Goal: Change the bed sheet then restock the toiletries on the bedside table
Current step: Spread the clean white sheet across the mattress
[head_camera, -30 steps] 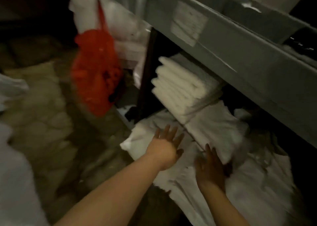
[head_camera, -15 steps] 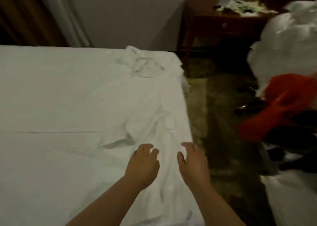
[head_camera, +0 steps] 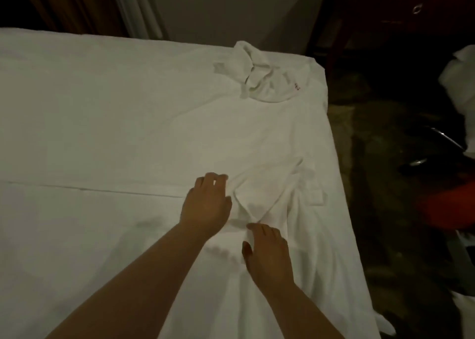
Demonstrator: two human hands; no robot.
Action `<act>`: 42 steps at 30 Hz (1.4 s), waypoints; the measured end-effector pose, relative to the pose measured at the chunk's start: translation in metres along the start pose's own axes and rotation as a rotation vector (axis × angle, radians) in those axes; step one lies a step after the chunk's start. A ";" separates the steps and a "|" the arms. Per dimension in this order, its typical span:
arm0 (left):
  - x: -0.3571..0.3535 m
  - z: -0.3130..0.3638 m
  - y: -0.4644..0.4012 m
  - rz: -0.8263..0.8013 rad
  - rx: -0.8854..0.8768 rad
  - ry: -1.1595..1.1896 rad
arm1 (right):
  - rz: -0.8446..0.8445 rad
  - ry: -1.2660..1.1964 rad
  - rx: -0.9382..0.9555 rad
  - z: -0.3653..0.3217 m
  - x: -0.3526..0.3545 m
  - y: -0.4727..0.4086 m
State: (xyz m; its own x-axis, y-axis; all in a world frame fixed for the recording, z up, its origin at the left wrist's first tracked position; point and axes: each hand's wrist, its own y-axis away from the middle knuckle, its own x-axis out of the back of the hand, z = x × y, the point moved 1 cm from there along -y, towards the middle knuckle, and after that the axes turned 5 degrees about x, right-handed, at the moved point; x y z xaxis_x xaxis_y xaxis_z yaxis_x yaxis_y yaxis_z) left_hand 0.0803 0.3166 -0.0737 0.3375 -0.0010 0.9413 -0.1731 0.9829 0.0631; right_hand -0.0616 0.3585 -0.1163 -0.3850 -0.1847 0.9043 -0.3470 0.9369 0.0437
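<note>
Near right of bed (head_camera: 102, 133): left hand (head_camera: 205, 205) and right hand (head_camera: 270, 256), fingers curled, pinch folded sheet (head_camera: 267, 192). Soft, light, limp; best taken at corners.

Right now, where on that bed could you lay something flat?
The left side of the bed is smooth and free, bounded by the crumpled cloth near the far right corner. The near right is crowded: left hand and right hand work the folded sheet.
</note>
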 end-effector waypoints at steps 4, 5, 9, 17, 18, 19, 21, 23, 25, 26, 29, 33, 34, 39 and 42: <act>-0.045 -0.017 -0.040 -0.166 0.173 -0.072 | 0.063 0.070 -0.045 0.032 -0.005 -0.049; -0.057 -0.022 -0.046 -0.251 0.260 -0.054 | 0.009 0.099 -0.060 0.035 -0.002 -0.066; -0.091 -0.032 -0.059 -0.449 0.384 -0.056 | -0.183 0.180 -0.234 0.037 -0.025 -0.111; -0.049 -0.079 -0.100 -0.466 0.412 0.543 | 0.032 0.264 -0.332 0.031 -0.041 -0.147; -0.040 -0.084 -0.103 -0.463 0.414 0.605 | -0.051 0.185 -0.368 0.026 -0.044 -0.151; -0.032 -0.090 -0.106 -0.456 0.417 0.644 | -0.130 0.089 -0.382 0.016 -0.046 -0.155; -0.021 -0.109 -0.111 -0.455 0.436 0.698 | -0.176 0.122 -0.336 -0.008 -0.051 -0.158; -0.009 -0.131 -0.112 -0.495 0.475 0.766 | -0.095 0.293 -0.238 -0.032 -0.053 -0.162; 0.008 -0.159 -0.112 -0.583 0.501 0.753 | -0.055 0.333 -0.207 -0.057 -0.052 -0.170; 0.017 -0.176 -0.113 -0.625 0.523 0.739 | -0.039 0.274 -0.222 -0.069 -0.054 -0.176; 0.050 -0.242 -0.116 -0.669 0.678 0.817 | 0.030 0.005 -0.337 -0.108 -0.051 -0.207; 0.086 -0.331 -0.132 -0.567 0.745 1.014 | 0.455 -0.653 -0.577 -0.153 -0.051 -0.273; 0.094 -0.346 -0.138 -0.497 0.751 1.059 | 0.489 -0.793 -0.578 -0.169 -0.051 -0.291; 0.131 -0.377 -0.175 -0.221 0.601 1.371 | 0.421 -1.039 -0.307 -0.252 -0.039 -0.367; 0.140 -0.395 -0.197 0.031 0.702 1.676 | 0.178 -0.847 -0.165 -0.273 -0.044 -0.384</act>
State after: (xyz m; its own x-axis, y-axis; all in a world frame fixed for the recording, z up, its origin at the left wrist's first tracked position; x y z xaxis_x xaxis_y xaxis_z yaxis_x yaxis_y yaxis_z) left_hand 0.5274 0.1955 -0.0853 0.7204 0.6154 -0.3200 -0.3615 0.7269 0.5839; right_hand 0.3222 0.0880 -0.0567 -0.9492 -0.1289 0.2871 -0.1188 0.9915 0.0525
